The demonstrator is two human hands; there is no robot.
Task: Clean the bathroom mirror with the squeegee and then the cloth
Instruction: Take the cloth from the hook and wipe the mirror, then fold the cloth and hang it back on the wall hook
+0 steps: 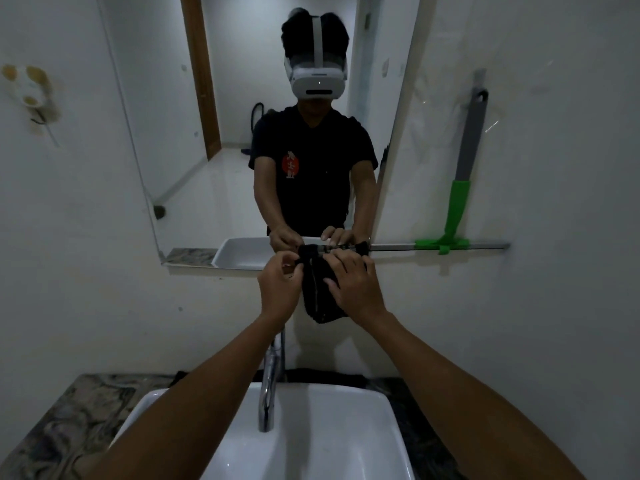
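Observation:
A black cloth (320,299) hangs over a thin metal rail (394,247) just below the mirror (242,150). My left hand (278,289) pinches the cloth's upper left edge. My right hand (353,285) lies on its right side with fingers closed on the fabric. The squeegee (462,188), grey-handled with a green neck and head, hangs on the wall to the right of the mirror, its blade resting along the rail. The mirror reflects a person wearing a headset, with both hands at the cloth.
A chrome faucet (272,375) rises below my hands over a white sink (311,438) set in a marbled counter (69,420). A stained holder (29,95) is fixed to the left wall.

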